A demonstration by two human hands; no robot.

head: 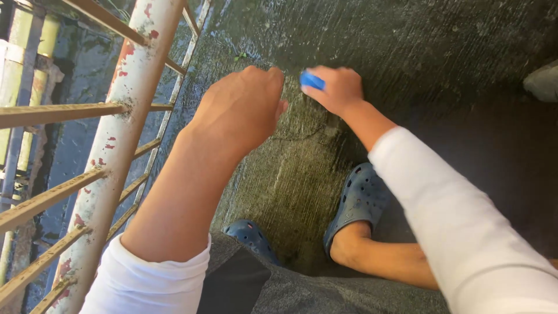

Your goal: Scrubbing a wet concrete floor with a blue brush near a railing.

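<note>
One blue object (312, 80) (partly hidden) inside right fingers (343, 78)

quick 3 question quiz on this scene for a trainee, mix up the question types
1. True or false: the right hand holds a blue object against the wet concrete floor.
2. Which side of the person is the rusty painted metal railing on?
A. left
B. right
C. behind
3. Fill in: both feet wear blue ____, one clog beside the right forearm and the other partly hidden by the dark shorts.

Key: 1 true; 2 A; 3 clogs. The left hand is loosely closed above the floor, and whether it holds anything cannot be told.
</note>
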